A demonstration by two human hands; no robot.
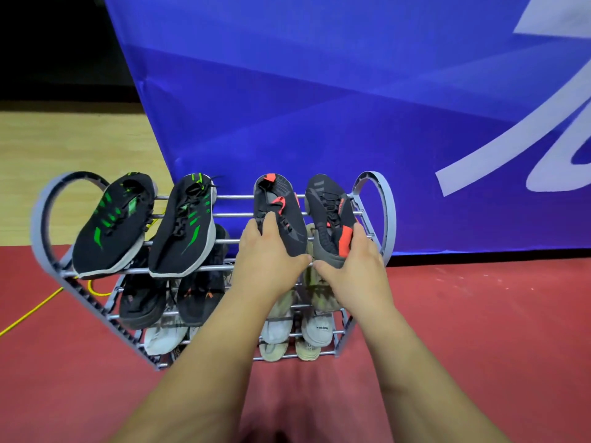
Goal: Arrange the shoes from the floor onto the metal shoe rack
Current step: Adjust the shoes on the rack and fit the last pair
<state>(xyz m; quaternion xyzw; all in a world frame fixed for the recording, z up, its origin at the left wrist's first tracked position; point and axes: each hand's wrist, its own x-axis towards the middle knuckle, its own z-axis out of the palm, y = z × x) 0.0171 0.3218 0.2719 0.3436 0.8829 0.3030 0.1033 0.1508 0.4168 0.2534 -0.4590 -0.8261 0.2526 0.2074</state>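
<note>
- Gripping a black-and-red pair by the toes, the left hand [268, 254] curls fingers and thumb round the toe of the left red-trimmed shoe [281, 215], while the right hand [348, 266] clasps the toe of the right red-trimmed shoe [331, 219], thumb against its orange panel.
- Both shoes lie on the top bars at about two o'clock of the metal shoe rack [48, 203]. Their heels point to twelve o'clock and their toes to six, and they sit side by side, nearly touching. The green-striped pair [112, 225] occupies the same tier at ten o'clock.
- The knit uppers look soft and light, likely to crumple under a pinch, and only the soles seem to lend stiffness. A hold at the sole edge or heel collar would probably steer better, and the smooth, sloping bars may let a shoe slide toward six o'clock.
- Lower tiers are partly hidden behind the forearms. Dark shoes [144, 302] show at eight o'clock and pale shoes [315, 327] at five. Their full count cannot be made out, nor whether the held soles rest squarely on the bars. A yellow cable [32, 311] runs off frame at nine o'clock.
</note>
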